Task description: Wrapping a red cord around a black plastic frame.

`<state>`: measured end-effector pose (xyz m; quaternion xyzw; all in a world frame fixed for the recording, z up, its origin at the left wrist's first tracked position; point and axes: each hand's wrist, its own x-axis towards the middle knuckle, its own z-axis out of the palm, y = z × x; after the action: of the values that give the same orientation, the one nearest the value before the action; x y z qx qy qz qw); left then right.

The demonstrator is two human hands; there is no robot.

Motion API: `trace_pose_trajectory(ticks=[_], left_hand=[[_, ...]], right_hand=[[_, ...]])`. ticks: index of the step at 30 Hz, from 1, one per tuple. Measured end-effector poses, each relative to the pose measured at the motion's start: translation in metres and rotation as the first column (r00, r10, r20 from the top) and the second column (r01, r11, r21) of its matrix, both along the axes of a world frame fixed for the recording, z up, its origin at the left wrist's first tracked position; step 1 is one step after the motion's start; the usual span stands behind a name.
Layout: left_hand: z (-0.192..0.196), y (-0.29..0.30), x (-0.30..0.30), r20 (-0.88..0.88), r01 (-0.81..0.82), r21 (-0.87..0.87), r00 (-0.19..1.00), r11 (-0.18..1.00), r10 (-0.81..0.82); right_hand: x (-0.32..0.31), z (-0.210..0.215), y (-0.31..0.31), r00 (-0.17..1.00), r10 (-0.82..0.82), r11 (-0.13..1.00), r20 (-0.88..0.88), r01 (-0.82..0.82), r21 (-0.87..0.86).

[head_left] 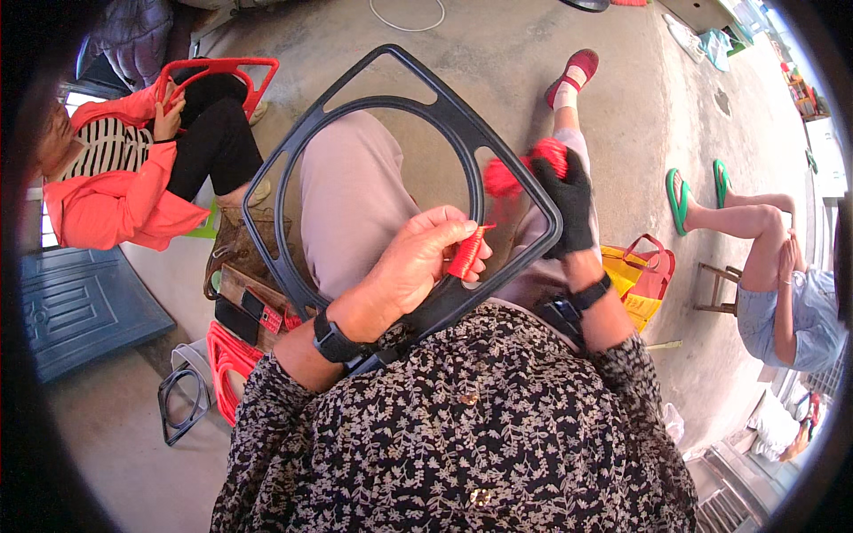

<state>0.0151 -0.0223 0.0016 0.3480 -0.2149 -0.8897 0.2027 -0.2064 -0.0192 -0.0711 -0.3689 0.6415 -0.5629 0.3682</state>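
A black plastic frame (394, 78), roughly square with a round opening, lies across my lap. Red cord is wound in a tight coil (466, 255) around part of its inner ring. My left hand (418, 251) is closed there, thumb and fingers pinching the coil, with a short cord end sticking up by the thumb. In a black glove, my right hand (567, 202) is closed on a red cord bundle (549, 158) just outside the frame's right corner. The bundle's left part is blurred by motion. Dark bands circle both my wrists.
To the left, a seated person holds a red frame (222, 64). Stacked red frames (229, 369), a smaller black frame (184, 404) and a phone (235, 322) are at my left. On the right are a yellow bag (641, 302) and another seated person in green flip-flops (678, 202).
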Motion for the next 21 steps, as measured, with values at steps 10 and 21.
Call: trace_pose_trajectory(ticks=[10, 21], left_hand=[[-0.022, 0.016, -0.005, -0.158, -0.151, -0.089, 0.978, 0.985, 0.136], [-0.039, 0.011, -0.004, -0.030, -0.074, -0.201, 0.997, 0.977, 0.069]], right_hand=[[0.057, 0.020, 0.006, 0.335, 0.661, 0.704, 0.671, -0.585, -0.402], [0.054, 0.059, 0.010, 0.330, 0.480, 0.797, 0.813, -0.551, -0.247]])
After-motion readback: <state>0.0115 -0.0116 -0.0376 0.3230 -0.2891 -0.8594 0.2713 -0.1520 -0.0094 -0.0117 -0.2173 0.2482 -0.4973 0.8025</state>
